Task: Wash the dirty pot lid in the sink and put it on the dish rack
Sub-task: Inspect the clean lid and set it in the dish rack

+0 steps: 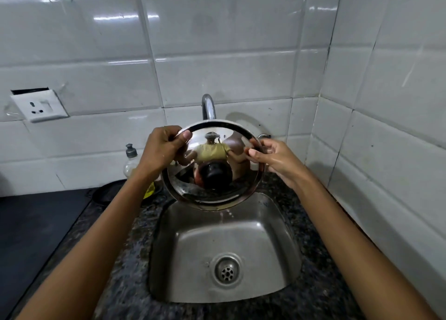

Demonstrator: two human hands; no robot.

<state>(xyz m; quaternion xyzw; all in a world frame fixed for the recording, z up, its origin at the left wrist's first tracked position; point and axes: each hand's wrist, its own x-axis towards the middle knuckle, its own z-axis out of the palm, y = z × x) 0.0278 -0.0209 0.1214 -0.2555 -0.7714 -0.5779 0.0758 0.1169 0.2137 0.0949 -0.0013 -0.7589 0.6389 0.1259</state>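
Glossy white tiled wall point(217, 54) — speckled granite counter point(130, 259).

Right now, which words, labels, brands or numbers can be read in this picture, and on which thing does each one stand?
None can be read.
Soap bottle: no label is visible.
Wall socket: plain white, no print visible.
Pot lid, held by left hand and right hand: only reflections.
Sink: no marking.
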